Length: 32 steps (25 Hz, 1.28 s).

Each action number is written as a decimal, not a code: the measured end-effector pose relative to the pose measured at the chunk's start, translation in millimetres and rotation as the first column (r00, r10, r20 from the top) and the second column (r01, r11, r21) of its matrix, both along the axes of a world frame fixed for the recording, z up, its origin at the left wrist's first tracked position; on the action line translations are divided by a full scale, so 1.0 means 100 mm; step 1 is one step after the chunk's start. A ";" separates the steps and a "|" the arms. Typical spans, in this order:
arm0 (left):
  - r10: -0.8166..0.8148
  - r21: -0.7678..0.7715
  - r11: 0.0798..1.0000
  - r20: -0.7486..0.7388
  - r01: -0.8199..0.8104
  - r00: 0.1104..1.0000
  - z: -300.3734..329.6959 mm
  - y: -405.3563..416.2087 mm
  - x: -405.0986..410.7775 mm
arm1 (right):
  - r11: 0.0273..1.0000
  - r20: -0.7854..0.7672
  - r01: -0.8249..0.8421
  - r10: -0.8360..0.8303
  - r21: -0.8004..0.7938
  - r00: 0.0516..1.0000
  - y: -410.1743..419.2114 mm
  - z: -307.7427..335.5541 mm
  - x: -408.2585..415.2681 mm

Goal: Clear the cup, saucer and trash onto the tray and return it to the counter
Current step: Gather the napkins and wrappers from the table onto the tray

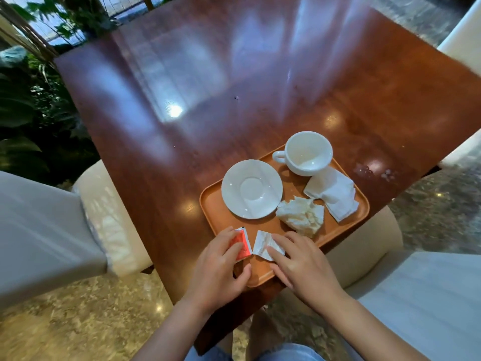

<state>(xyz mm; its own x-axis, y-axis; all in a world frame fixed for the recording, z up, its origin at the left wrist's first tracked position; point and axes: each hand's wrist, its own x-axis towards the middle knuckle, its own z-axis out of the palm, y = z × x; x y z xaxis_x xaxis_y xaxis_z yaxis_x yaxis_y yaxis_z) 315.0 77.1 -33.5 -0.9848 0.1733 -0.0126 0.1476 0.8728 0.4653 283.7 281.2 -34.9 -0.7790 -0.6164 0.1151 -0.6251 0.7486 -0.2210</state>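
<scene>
An orange tray [356, 220] sits at the near right edge of the wooden table. On it stand a white cup [307, 153] at the far end and an empty white saucer [252, 189] to its left. A folded white napkin [331, 192] and a crumpled tissue [302, 216] lie on the tray's right side. My left hand [221, 269] rests at the tray's near corner, fingers on a red packet [240, 247]. My right hand [299, 264] lies beside it, fingertips on a torn white wrapper [263, 242].
The glossy wooden table [208, 100] stretches away to the far left. Cream chairs stand at the left [109, 217], at the right [364, 246] and at the far right corner [463, 40]. Green plants [31, 113] fill the left background. The floor is marble.
</scene>
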 end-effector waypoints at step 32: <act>-0.029 -0.077 0.997 -0.156 0.017 0.987 -0.14 -0.46 -0.22 | 0.992 -0.337 0.054 -0.091 -0.115 0.937 0.21 -0.25 -0.80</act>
